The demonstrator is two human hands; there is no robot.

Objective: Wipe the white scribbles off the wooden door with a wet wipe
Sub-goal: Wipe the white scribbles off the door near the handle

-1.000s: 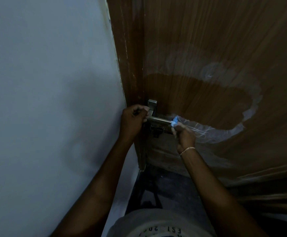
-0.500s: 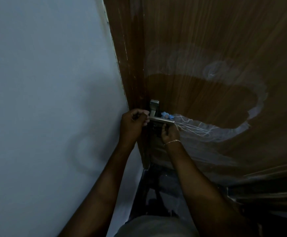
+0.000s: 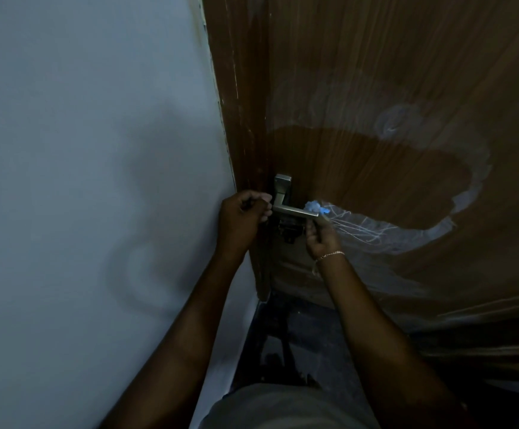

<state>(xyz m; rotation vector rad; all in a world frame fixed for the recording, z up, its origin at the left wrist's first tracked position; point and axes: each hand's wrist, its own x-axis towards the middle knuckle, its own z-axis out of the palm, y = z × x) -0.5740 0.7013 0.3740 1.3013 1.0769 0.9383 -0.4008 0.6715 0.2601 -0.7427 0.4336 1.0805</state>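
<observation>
Here right hand [image 3: 321, 236], fingers upward, pinches wet wipe [image 3: 314, 207] above handle [image 3: 295, 212].

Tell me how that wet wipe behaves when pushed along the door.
Likely floppy: the wet wipe sits bunched in the right hand. Probably light, since a pinch holds it. It may snag on the adjacent door handle.

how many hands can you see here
2. The left hand is curled at the edge of the door, beside the base of the handle; what it grips is unclear. The right hand, under the handle's free end, pinches the wet wipe against the door.
</observation>
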